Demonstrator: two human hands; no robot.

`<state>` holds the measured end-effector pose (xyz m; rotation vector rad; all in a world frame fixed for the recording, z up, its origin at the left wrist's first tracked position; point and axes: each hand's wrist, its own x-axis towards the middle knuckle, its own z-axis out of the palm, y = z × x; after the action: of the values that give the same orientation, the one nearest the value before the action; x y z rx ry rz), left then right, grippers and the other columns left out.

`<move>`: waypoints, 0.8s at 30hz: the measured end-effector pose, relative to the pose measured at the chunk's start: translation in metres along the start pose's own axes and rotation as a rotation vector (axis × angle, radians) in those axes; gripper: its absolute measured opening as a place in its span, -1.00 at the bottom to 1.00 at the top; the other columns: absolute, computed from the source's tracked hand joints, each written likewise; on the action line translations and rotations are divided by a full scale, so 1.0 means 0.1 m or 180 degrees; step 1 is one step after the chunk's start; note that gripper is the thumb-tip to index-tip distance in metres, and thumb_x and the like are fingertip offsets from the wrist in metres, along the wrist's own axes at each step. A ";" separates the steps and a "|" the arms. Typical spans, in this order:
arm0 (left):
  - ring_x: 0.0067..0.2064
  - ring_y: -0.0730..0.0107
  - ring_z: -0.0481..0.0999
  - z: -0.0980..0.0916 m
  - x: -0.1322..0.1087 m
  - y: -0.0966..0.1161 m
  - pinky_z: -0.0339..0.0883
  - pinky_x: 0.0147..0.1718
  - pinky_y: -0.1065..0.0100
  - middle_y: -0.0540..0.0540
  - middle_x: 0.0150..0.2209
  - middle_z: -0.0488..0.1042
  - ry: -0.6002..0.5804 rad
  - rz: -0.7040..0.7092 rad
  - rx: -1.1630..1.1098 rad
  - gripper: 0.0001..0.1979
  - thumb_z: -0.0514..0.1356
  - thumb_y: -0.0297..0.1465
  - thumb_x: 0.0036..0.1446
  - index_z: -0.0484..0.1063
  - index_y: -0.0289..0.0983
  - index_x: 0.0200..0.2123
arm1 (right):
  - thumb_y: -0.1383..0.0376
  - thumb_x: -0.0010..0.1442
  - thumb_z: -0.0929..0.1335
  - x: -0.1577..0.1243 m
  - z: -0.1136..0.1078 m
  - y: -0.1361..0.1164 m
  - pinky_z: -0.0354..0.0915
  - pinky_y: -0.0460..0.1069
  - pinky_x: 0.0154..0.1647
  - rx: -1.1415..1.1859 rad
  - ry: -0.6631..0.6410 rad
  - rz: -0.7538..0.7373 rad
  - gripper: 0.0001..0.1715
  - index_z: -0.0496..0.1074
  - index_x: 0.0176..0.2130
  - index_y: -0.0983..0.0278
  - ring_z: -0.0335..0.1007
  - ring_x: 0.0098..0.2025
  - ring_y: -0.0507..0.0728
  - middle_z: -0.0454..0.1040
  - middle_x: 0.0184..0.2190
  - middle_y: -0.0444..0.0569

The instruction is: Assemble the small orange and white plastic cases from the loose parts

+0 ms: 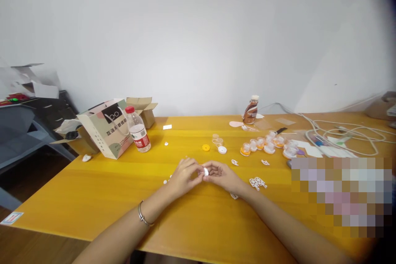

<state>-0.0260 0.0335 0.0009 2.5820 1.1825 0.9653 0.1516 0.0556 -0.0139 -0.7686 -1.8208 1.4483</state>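
Observation:
Over the middle of the table, my left hand point(186, 176) and my right hand point(223, 176) meet at the fingertips around a small white round piece point(206, 171). Both hands are closed on it, and the fingers cover part of it. Beyond them lie a yellow disc point(206, 147), a white round cap point(222, 149) and several clear rings point(217, 139). To the right of my right hand are flat white pieces with holes point(258, 182). One more such piece point(234, 196) is partly hidden under my right wrist. Small white dots point(165, 182) lie beside my left hand.
Clear-domed orange and white assemblies point(269, 145) cluster at the right, near a white cable point(312, 126). A brown bottle point(251, 110) stands at the back. At left are a paper bag point(107, 132), a water bottle point(139, 132) and a cardboard box point(147, 113). Pixelation hides the right front.

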 end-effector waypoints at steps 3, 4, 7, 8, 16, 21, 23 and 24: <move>-0.28 0.41 0.36 -0.03 0.02 -0.04 0.17 -0.25 0.36 -0.08 -0.34 0.40 0.0199 -0.0071 -0.0186 -0.84 0.06 -0.37 0.09 0.37 -0.25 -0.28 | 0.20 -0.13 0.41 0.04 -0.06 0.03 0.27 0.03 -0.14 0.0212 0.0460 0.0059 -0.57 0.33 -0.22 0.29 0.38 -0.27 0.06 0.45 -0.31 -0.03; -0.27 0.41 0.36 -0.04 0.03 -0.07 0.18 -0.25 0.36 -0.09 -0.33 0.39 0.0269 -0.0130 -0.0264 -0.84 0.05 -0.37 0.10 0.37 -0.26 -0.27 | 0.20 -0.14 0.41 0.06 -0.10 0.03 0.27 0.04 -0.14 0.0226 0.0683 0.0045 -0.56 0.33 -0.22 0.28 0.38 -0.27 0.07 0.45 -0.31 -0.03; -0.27 0.42 0.36 -0.05 0.03 -0.19 0.21 -0.25 0.37 -0.09 -0.35 0.38 0.0429 -0.0310 -0.0406 -0.84 0.02 -0.39 0.11 0.36 -0.28 -0.28 | 0.20 -0.15 0.41 0.09 -0.24 0.03 0.26 0.04 -0.13 0.0243 0.1412 -0.0050 -0.54 0.33 -0.21 0.28 0.38 -0.24 0.09 0.46 -0.30 -0.01; -0.28 0.42 0.36 -0.05 0.03 -0.23 0.21 -0.25 0.37 -0.08 -0.36 0.38 0.0440 -0.0357 -0.0407 -0.84 0.02 -0.40 0.11 0.36 -0.28 -0.29 | 0.20 -0.15 0.41 0.09 -0.29 0.02 0.26 0.04 -0.13 0.0261 0.1606 -0.0077 -0.54 0.32 -0.21 0.27 0.38 -0.23 0.09 0.46 -0.29 0.00; -0.27 0.41 0.37 -0.03 0.00 -0.34 0.20 -0.23 0.35 -0.08 -0.33 0.40 0.0245 -0.0360 -0.0064 -0.83 0.02 -0.40 0.11 0.38 -0.26 -0.29 | 0.17 -0.16 0.41 0.09 -0.48 0.10 0.29 0.05 -0.18 0.0156 0.2026 -0.0217 -0.47 0.31 -0.15 0.26 0.38 -0.25 0.10 0.46 -0.29 -0.01; -0.25 0.39 0.36 -0.09 0.00 -0.32 0.18 -0.21 0.34 -0.08 -0.31 0.41 0.0165 -0.0303 0.0236 -0.82 0.00 -0.39 0.12 0.38 -0.25 -0.27 | 0.20 -0.13 0.39 0.10 -0.43 0.14 0.29 0.02 -0.18 0.0121 0.1817 -0.0149 -0.50 0.32 -0.15 0.28 0.38 -0.24 0.09 0.45 -0.29 0.00; -0.24 0.37 0.36 -0.14 0.01 -0.35 0.18 -0.21 0.33 -0.09 -0.31 0.41 0.0162 -0.0325 0.0367 -0.81 0.00 -0.39 0.12 0.37 -0.24 -0.25 | 0.23 -0.13 0.39 0.10 -0.41 0.14 0.29 0.02 -0.18 0.0126 0.1751 -0.0099 -0.50 0.32 -0.14 0.29 0.38 -0.24 0.08 0.45 -0.29 0.00; -0.24 0.37 0.36 -0.18 0.01 -0.39 0.18 -0.21 0.32 -0.09 -0.31 0.41 0.0159 -0.0352 0.0437 -0.81 -0.01 -0.39 0.12 0.37 -0.25 -0.25 | 0.23 -0.13 0.39 0.10 -0.41 0.13 0.29 0.02 -0.17 0.0143 0.1738 -0.0082 -0.49 0.32 -0.13 0.29 0.38 -0.24 0.08 0.45 -0.29 0.00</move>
<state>-0.0610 0.0586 0.0013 2.5759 1.4357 0.9626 0.1787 0.0899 -0.0193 -0.9978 -1.3693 1.1155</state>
